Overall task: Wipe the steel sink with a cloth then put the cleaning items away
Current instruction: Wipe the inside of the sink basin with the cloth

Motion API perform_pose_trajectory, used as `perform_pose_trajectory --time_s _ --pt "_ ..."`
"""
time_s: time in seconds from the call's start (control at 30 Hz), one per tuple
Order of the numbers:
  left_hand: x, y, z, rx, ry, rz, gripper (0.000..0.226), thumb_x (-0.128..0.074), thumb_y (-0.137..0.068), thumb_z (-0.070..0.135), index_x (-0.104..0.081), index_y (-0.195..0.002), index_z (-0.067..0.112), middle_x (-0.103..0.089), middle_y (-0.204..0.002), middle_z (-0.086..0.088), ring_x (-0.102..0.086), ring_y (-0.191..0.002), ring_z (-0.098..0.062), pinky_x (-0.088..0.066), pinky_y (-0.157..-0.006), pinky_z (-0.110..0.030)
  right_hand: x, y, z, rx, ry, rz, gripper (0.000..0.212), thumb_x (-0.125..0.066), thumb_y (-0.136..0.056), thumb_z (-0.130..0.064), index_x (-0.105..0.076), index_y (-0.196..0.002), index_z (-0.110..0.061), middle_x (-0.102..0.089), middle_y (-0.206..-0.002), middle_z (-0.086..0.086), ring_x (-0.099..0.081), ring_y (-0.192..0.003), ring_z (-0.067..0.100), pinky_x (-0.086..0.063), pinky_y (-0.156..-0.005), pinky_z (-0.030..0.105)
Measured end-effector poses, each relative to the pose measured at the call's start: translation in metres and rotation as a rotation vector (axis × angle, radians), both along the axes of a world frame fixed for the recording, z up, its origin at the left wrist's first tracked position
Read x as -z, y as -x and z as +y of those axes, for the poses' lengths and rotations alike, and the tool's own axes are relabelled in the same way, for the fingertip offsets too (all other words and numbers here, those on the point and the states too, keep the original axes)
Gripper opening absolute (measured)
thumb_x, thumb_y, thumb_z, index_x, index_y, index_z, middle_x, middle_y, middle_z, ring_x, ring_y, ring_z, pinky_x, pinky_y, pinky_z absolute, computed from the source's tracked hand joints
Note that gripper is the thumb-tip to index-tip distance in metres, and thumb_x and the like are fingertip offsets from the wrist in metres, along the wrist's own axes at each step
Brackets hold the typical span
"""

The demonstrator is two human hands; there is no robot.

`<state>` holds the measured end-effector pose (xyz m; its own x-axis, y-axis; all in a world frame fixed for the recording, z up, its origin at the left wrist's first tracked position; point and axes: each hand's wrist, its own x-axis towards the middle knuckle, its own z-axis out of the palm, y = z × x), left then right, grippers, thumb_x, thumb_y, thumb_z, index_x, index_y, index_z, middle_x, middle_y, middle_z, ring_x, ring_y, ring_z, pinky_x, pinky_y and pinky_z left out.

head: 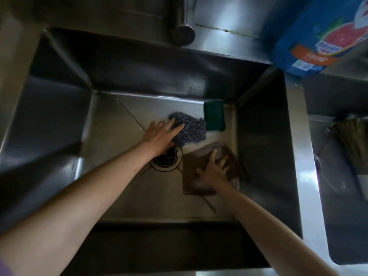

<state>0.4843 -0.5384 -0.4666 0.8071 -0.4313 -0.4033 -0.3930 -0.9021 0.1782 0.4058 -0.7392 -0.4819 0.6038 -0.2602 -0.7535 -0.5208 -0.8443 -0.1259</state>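
Both my arms reach down into a deep steel sink (119, 188). My left hand (159, 136) lies flat with straight fingers on the left edge of a grey-blue steel wool scrubber (192, 129) on the sink floor. My right hand (214, 170) presses with spread fingers on a brown cloth (194, 164) lying flat at the right of the floor. A green scouring sponge (214, 114) leans in the far right corner, next to the scrubber. White suds lie around the scrubber and cloth.
The round drain (169, 158) sits in the floor's middle, partly under my left wrist. A tap spout (183, 34) hangs over the back wall. A blue detergent bag (318, 34) stands on the back right ledge. A second basin (342, 176) lies to the right.
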Motion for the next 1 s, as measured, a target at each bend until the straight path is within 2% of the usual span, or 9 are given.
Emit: perform_pose_trajectory --time_s 0.2,0.33,0.47,0.53,0.6,0.7,0.77,0.87,1.0 --pt "0.006 -0.012 -0.017 -0.091 -0.01 0.05 0.064 -0.047 -0.095 0.041 -0.009 -0.147 0.044 -0.003 -0.159 -0.003 -0.011 -0.144 -0.032 -0.011 -0.115 -0.053 0.006 -0.016 -0.03 -0.2 -0.01 -0.071 0.103 -0.065 -0.086 -0.038 0.016 -0.149 -0.028 0.028 -0.151 0.025 0.0 -0.141 0.053 -0.019 -0.114 0.056" --pt "0.0 -0.015 -0.015 -0.063 -0.046 0.032 0.054 -0.048 -0.092 0.045 -0.026 -0.141 0.039 -0.009 -0.158 -0.004 -0.014 -0.143 -0.034 -0.011 -0.114 -0.055 0.005 -0.021 -0.032 -0.233 -0.007 -0.06 0.104 -0.065 -0.085 -0.037 0.017 -0.149 -0.027 0.029 -0.15 0.026 -0.004 -0.141 0.051 -0.019 -0.115 0.053" --pt "0.0 -0.009 -0.001 -0.048 -0.021 0.017 0.051 -0.054 -0.089 0.042 -0.034 -0.136 0.033 -0.016 -0.157 -0.006 -0.018 -0.141 -0.032 -0.016 -0.112 -0.052 0.005 -0.02 -0.035 -0.236 0.001 -0.068 0.104 -0.066 -0.085 -0.036 0.015 -0.149 -0.029 0.027 -0.151 0.025 -0.006 -0.142 0.05 -0.02 -0.115 0.052" --pt "-0.001 -0.005 -0.001 -0.093 0.02 0.001 0.057 -0.057 -0.088 0.039 -0.033 -0.139 0.033 -0.017 -0.156 -0.006 -0.02 -0.141 -0.031 -0.016 -0.112 -0.05 0.002 -0.022 -0.036 -0.224 -0.002 -0.077 0.101 -0.066 -0.085 -0.035 0.011 -0.15 -0.029 0.023 -0.153 0.024 -0.015 -0.141 0.049 -0.025 -0.113 0.05" --pt "-0.005 -0.002 -0.005 -0.163 0.051 -0.034 0.06 -0.061 -0.086 0.034 -0.033 -0.139 0.03 -0.02 -0.155 -0.007 -0.023 -0.139 -0.03 -0.015 -0.113 -0.049 -0.003 -0.024 -0.036 -0.212 -0.009 -0.139 0.094 -0.064 -0.087 -0.031 0.004 -0.152 -0.026 0.014 -0.156 0.021 -0.033 -0.134 0.047 -0.035 -0.108 0.047" --pt "-0.008 -0.003 -0.011 -0.187 0.042 -0.085 0.053 -0.064 -0.083 0.031 -0.045 -0.132 0.027 -0.031 -0.149 -0.005 -0.027 -0.136 -0.029 -0.012 -0.112 -0.048 -0.009 -0.024 -0.037 -0.204 0.016 -0.269 0.085 -0.06 -0.088 -0.022 -0.005 -0.153 -0.023 0.002 -0.16 0.011 -0.048 -0.124 0.042 -0.045 -0.097 0.042" --pt "-0.009 -0.003 -0.013 -0.192 0.013 -0.104 0.055 -0.067 -0.08 0.035 -0.048 -0.131 0.026 -0.036 -0.145 -0.004 -0.03 -0.133 -0.028 -0.011 -0.112 -0.048 -0.011 -0.022 -0.038 -0.196 0.036 -0.31 0.084 -0.06 -0.087 -0.021 -0.007 -0.153 -0.023 -0.001 -0.16 0.009 -0.042 -0.13 0.041 -0.043 -0.1 0.045" --pt "-0.01 -0.002 -0.011 -0.22 -0.022 -0.109 0.06 -0.07 -0.077 0.039 -0.048 -0.132 0.027 -0.039 -0.142 -0.004 -0.033 -0.131 -0.028 -0.012 -0.113 -0.049 -0.014 -0.019 -0.04 -0.204 0.121 -0.36 0.085 -0.059 -0.085 -0.022 -0.006 -0.152 -0.023 -0.001 -0.16 0.01 -0.012 -0.143 0.039 -0.025 -0.114 0.049" --pt "-0.009 -0.003 -0.007 -0.242 0.041 -0.087 0.046 -0.069 -0.079 0.035 -0.055 -0.123 0.028 -0.045 -0.135 -0.003 -0.038 -0.127 -0.027 -0.016 -0.111 -0.044 -0.022 -0.023 -0.046 -0.21 0.168 -0.397 0.08 -0.058 -0.088 -0.021 -0.01 -0.152 -0.019 -0.005 -0.159 0.01 -0.008 -0.145 0.036 -0.017 -0.117 0.046"
